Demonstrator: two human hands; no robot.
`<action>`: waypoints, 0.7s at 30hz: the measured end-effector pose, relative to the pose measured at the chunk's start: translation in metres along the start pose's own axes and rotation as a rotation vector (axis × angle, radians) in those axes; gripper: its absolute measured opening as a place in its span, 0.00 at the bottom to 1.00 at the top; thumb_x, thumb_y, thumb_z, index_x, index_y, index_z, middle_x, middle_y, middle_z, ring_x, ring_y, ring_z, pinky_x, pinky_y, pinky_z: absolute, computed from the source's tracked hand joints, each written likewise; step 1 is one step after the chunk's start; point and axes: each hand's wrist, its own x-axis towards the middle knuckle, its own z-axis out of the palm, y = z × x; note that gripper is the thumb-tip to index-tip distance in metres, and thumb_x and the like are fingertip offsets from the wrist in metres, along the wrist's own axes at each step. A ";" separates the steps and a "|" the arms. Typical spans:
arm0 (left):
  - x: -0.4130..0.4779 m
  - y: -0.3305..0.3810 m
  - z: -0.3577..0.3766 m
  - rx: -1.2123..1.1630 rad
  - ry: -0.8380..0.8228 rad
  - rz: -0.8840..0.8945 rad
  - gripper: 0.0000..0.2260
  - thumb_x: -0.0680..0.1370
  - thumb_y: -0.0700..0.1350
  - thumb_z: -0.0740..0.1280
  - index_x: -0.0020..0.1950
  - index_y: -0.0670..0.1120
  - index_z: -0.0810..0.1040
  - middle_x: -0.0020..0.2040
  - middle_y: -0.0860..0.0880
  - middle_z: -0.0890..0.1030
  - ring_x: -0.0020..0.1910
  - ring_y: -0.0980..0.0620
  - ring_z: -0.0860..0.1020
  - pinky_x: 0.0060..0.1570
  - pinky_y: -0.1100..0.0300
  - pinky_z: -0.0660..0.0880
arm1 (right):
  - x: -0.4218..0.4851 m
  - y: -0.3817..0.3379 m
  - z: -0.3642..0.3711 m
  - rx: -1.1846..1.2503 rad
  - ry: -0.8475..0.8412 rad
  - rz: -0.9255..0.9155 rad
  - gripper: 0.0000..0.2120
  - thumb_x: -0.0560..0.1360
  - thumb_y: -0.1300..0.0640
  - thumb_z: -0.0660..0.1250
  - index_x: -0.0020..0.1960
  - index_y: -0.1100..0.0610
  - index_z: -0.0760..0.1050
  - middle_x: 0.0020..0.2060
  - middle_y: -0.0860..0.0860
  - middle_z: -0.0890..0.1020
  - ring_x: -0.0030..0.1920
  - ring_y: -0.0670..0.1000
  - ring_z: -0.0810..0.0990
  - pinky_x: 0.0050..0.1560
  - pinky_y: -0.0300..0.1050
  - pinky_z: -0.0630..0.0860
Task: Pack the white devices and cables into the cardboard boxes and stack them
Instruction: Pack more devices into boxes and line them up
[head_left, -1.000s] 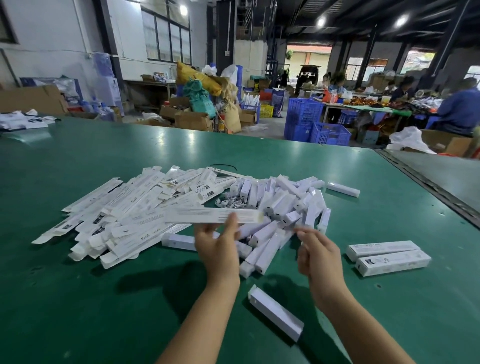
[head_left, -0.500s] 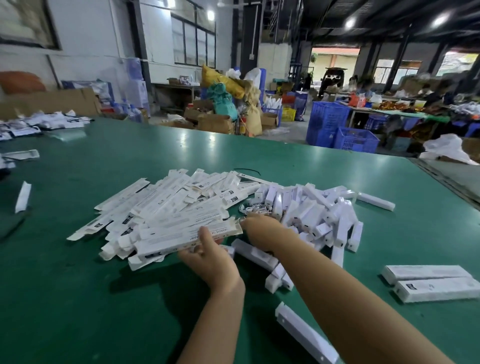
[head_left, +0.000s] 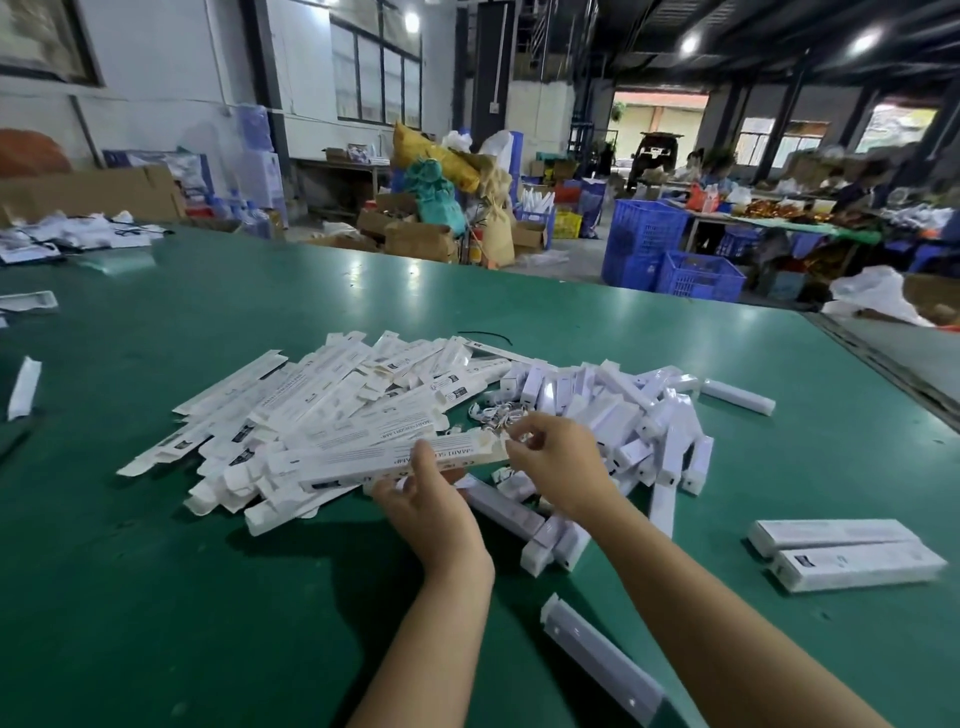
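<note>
- Left hand (head_left: 426, 499) grips the carton (head_left: 363, 462) from below, thumb on top; right hand (head_left: 558, 457) pinches its right-end flap.
- It sits over the heap of unfolded cartons (head_left: 311, 405), long axis left to right, beside the white devices (head_left: 623, 415).
- Bare green bench (head_left: 156, 597) lies open near-left; two packed boxes (head_left: 847, 553) sit well right.

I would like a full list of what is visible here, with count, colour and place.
table: one, green, under everything
flat cartons: many, white, left of centre
devices: many, white, right of centre
cables: small tangle, white, between the piles
closed boxes: two, white, far right
lone device: one, white, near front
crates: several, blue, beyond table
left hand: one, holds a carton
right hand: one, at that carton's end, grip unclear
</note>
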 end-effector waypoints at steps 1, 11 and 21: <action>-0.001 0.001 0.000 -0.010 -0.025 -0.014 0.13 0.80 0.45 0.66 0.63 0.44 0.70 0.56 0.44 0.80 0.50 0.44 0.82 0.47 0.51 0.80 | -0.010 0.002 -0.008 0.137 0.026 0.069 0.02 0.75 0.56 0.69 0.47 0.52 0.80 0.36 0.49 0.84 0.28 0.44 0.78 0.34 0.37 0.77; -0.035 -0.005 -0.004 0.041 -0.590 -0.588 0.11 0.80 0.48 0.64 0.50 0.39 0.76 0.40 0.42 0.85 0.27 0.49 0.80 0.24 0.61 0.77 | -0.093 0.024 -0.054 0.376 0.137 0.120 0.03 0.74 0.59 0.70 0.42 0.55 0.78 0.34 0.59 0.80 0.35 0.53 0.75 0.40 0.57 0.75; -0.045 -0.003 -0.004 0.035 -0.782 -0.797 0.24 0.72 0.49 0.69 0.62 0.33 0.77 0.51 0.36 0.85 0.32 0.47 0.84 0.30 0.59 0.81 | -0.105 0.034 -0.066 0.251 0.122 0.003 0.06 0.75 0.60 0.71 0.49 0.50 0.81 0.30 0.47 0.82 0.30 0.44 0.79 0.35 0.35 0.74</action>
